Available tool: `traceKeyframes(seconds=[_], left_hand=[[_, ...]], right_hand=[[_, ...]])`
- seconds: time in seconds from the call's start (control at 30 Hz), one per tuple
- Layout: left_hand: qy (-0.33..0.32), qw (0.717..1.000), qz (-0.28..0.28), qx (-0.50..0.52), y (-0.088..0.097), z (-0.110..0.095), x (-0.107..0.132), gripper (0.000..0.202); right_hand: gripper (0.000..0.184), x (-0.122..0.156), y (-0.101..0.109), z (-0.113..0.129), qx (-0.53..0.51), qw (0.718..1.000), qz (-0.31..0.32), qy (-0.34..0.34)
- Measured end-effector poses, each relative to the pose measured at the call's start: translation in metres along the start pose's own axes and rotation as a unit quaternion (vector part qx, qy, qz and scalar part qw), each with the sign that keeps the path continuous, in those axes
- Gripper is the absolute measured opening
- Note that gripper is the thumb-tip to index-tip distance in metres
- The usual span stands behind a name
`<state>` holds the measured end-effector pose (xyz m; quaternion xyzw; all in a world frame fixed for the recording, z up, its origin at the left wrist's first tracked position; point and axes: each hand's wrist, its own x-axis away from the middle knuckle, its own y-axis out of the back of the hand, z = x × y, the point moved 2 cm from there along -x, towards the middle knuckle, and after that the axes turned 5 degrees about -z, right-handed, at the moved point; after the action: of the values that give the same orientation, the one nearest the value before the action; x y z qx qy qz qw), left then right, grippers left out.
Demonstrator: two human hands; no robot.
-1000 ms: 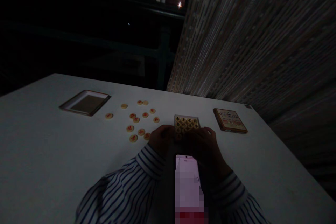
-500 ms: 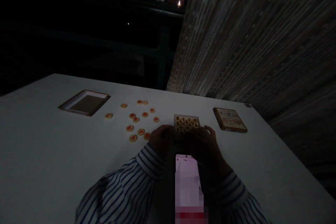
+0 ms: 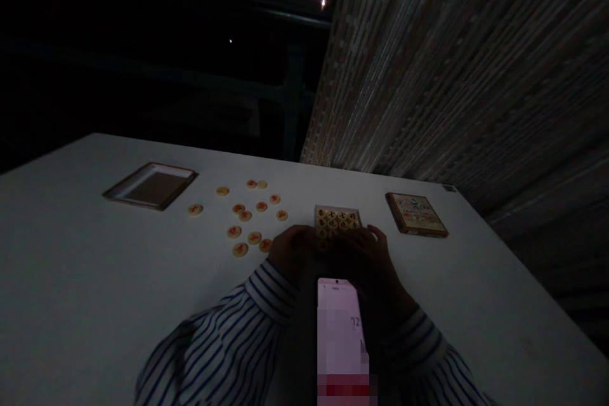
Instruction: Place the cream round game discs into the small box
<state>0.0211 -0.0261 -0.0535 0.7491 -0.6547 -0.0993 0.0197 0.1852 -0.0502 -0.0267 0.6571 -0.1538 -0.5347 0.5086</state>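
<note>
A small box (image 3: 337,207) of xiangqi pieces with dark characters (image 3: 332,224) lies between my hands, the pieces set in rows. My left hand (image 3: 291,252) is curled against the box's left side, seemingly gripping its edge. Over the near right part of the box, my right hand (image 3: 368,260) has its fingers bent down on the pieces. Its fingertips are lost in shadow, so anything pinched there is hidden. Left of the box are several loose xiangqi pieces with red characters (image 3: 254,238), the nearest (image 3: 265,245) close to my left wrist.
A lit phone (image 3: 337,304) lies between my forearms. An open shallow box lid or tray (image 3: 178,193) sits at the far left of the white table (image 3: 118,279). A closed printed box (image 3: 419,214) is on the right. A string curtain (image 3: 404,76) hangs behind the table's right side.
The view has shifted slightly. My hands stay at the small box with almost the same pose, and the loose pieces lie as before. The number on the phone screen has changed.
</note>
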Motion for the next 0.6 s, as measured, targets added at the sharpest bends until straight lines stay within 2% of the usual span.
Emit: traceKeyframes(seconds=[0.4, 0.6], left_hand=[[0.01, 1.0, 0.002, 0.011, -0.0004, -0.0021, 0.0009, 0.018], [0.004, 1.0, -0.009, -0.002, 0.0004, -0.0017, 0.001, 0.017]], right_hand=[[0.014, 0.0006, -0.0009, -0.0008, 0.003, 1.0, -0.003, 0.005], [0.014, 0.0002, 0.001, 0.0006, 0.024, 0.999, 0.017, 0.012]])
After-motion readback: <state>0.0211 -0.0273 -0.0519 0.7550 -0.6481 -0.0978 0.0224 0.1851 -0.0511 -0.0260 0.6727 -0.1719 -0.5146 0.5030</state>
